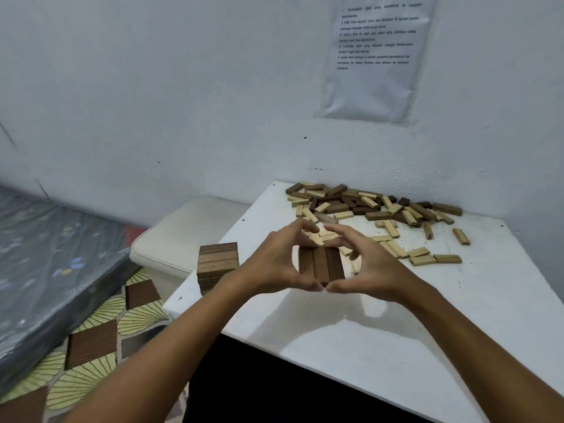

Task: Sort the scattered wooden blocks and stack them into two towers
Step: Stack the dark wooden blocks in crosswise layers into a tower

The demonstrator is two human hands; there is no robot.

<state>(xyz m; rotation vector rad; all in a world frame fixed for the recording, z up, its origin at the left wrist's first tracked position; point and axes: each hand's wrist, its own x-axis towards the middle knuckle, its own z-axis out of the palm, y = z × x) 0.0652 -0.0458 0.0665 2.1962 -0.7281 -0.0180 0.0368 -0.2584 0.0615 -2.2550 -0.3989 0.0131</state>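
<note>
White surface point(381, 315) against a pale wall, and I see both hands at work: left hand point(271, 267) and right hand point(372, 270) cup a row of three dark blocks point(321, 265), thumbs touching at the near end, fingers curled over the far end. Dark tower point(217, 264) stands just left; scattered blocks point(375, 206) lie behind.

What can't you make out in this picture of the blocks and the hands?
Head view only:
- Dark tower: its base and height, covered by the left hand and forearm.
- Three dark blocks between the left hand and right hand: lifted or resting on the table, unclear.
- Pile of loose blocks: count, since they overlap.
- Paper on the wall: text too small and blurred.
</note>
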